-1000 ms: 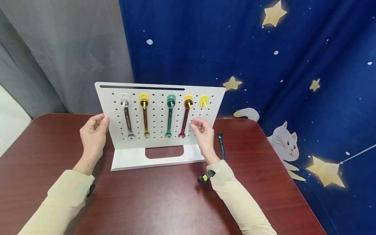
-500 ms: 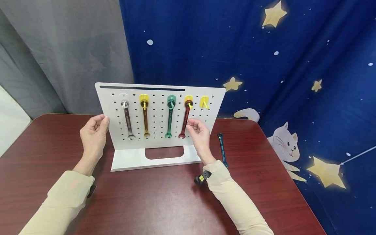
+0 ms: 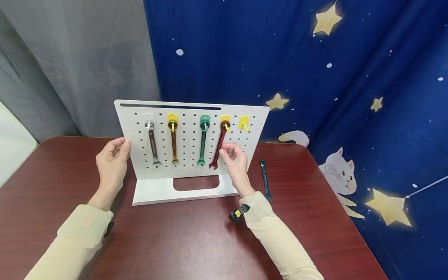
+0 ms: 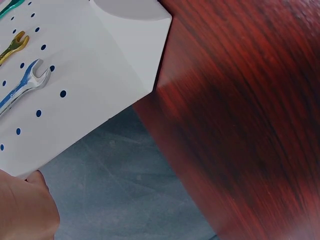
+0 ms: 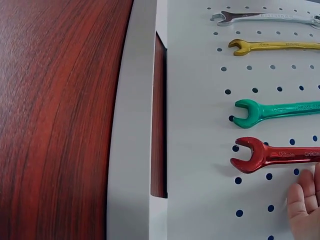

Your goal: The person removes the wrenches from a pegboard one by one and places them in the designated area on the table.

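A white pegboard stand [image 3: 189, 111] is upright on the dark red table [image 3: 175, 241]. Silver [image 3: 153, 144], gold [image 3: 173, 144], green [image 3: 202, 144] and red [image 3: 217, 149] wrenches hang from its hooks. My left hand [image 3: 112, 161] grips the board's left edge. My right hand [image 3: 233, 157] pinches the red wrench's shaft, which hangs tilted with its lower end to the left. In the right wrist view my fingers [image 5: 305, 200] lie just beside the red wrench [image 5: 270, 156]. A yellow hook [image 3: 243, 122] at the right has nothing on it. A blue wrench [image 3: 265, 181] lies on the table right of the stand.
A blue star-and-cat cloth [image 3: 350, 97] hangs behind and along the right side, and a grey curtain [image 3: 70, 58] hangs at the back left. The table edge [image 3: 332, 186] runs close behind the blue wrench. The stand's base has a cut-out [image 3: 196, 182].
My right hand moved left and up to the red wrench and took its shaft; the wrench's lower end swung left. My left hand stayed on the board's edge.
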Available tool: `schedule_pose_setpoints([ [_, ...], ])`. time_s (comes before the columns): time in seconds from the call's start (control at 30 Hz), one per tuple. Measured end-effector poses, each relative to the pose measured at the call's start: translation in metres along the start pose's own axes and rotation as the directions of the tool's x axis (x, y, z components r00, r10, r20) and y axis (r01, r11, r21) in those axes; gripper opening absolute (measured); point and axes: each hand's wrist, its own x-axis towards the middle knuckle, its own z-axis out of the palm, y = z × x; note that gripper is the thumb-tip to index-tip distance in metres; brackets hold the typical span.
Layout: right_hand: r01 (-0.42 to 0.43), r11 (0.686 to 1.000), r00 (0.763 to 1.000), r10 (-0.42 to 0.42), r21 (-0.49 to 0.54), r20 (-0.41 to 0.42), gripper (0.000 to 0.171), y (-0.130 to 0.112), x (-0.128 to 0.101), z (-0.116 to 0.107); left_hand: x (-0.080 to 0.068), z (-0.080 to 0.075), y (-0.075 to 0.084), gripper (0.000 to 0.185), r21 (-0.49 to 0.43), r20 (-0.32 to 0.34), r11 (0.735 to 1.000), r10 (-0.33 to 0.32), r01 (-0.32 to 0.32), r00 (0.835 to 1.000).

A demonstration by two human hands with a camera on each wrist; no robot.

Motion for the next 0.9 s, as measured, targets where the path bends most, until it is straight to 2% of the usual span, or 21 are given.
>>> schedule_pose_setpoints([
  [0.53, -0.052, 0.998, 0.998, 0.053, -0.025, 0.032, 0.013, -0.002, 0.001, -0.004, 0.0, 0.0, 0.001, 0.007, 0.007, -0.007, 1.0, -0.008, 0.009, 1.0],
  [0.67, -0.05, 0.999, 0.997, 0.051, -0.021, 0.05, 0.012, -0.003, 0.0, -0.008, -0.001, 0.0, 0.0, 0.009, -0.009, -0.005, 1.0, -0.01, 0.01, 1.0],
  [0.9, -0.029, 0.999, 0.994, 0.027, 0.019, 0.102, 0.013, -0.003, -0.001, -0.015, -0.003, 0.0, 0.002, 0.008, 0.026, 0.003, 0.999, 0.02, -0.02, 1.0],
])
